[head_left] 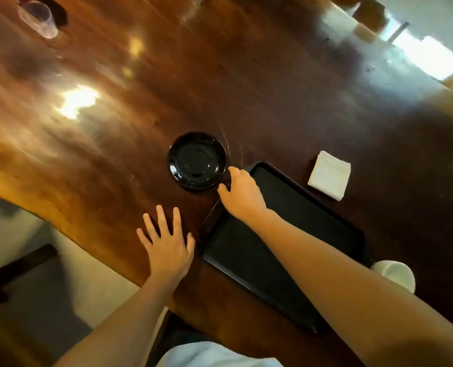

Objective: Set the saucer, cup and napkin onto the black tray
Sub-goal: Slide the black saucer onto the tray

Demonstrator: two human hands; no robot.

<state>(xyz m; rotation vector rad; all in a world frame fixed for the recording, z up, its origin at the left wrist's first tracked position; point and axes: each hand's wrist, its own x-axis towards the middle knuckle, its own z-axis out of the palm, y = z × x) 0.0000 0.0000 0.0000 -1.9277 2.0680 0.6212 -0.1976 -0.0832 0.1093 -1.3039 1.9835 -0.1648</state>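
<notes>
The right hand (242,196) is reaching open-fingered at the black saucer (197,161); the left hand (167,245) is lying spread flat on the bench (87,128).

The right forearm (325,263) is crossing over the black tray (312,221), hiding its middle, and is covering part of the white cup (397,274). The clear plastic cup (38,19) is blurring near the top edge. The right hand's fingertips (224,190) are curling out of sight.
</notes>
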